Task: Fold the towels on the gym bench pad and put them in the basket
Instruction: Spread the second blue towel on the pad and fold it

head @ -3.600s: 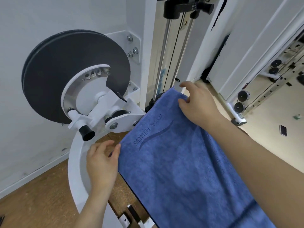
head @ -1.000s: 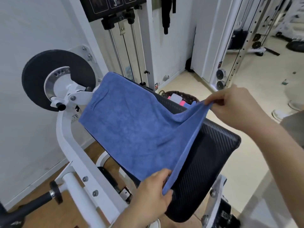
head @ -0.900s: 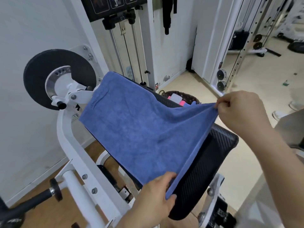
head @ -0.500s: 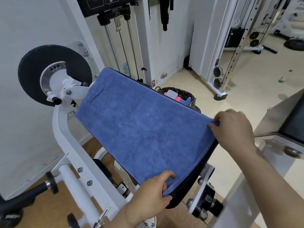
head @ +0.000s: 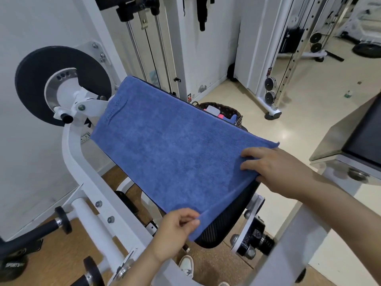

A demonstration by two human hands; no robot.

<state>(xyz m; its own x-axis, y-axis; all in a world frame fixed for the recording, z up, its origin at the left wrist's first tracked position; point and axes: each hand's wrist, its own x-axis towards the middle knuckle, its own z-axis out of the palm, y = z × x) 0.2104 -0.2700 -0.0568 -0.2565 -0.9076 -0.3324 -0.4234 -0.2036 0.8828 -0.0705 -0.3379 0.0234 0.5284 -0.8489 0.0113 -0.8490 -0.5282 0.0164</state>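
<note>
Pinching the near corner of the blue towel [head: 165, 151] with the left grip [head: 175, 229], thumb on top and fingers curled underneath. Laying the right grip [head: 274, 170] over the towel's right edge, fingers stretched on top and thumb at the hem; not being able to tell whether pinching there or only pressing. Reading "SPORTS" in white on a black weight [head: 12, 265] low at the left, beside the white frame [head: 82, 172].

Keeping the towel spread flat along the sloping black padded surface [head: 222, 226], covering nearly all of it and leaving only the near end showing. Making out embossed lettering [head: 114, 111] with a curved stroke at the towel's far left corner, upside down from this side, ending in "NESS"; matching the "YOGA FITNESS" seen up close 3.6 s ago.

Differing from a second ago: no longer lifting the near edge off the surface, now holding it down against it. Having shifted the right grip from the corner onto the top of the cloth within the last half second.

Glimpsing a dark woven basket [head: 226, 108] just past the far right side of the surface, holding pink, white and blue items. Facing a black disc [head: 37, 79] on the frame at the left and the steel guide rods [head: 136, 48] of a cable machine by the white wall. Standing over wood-look flooring [head: 51, 254], with cream floor [head: 299, 120] stretching beyond.
</note>
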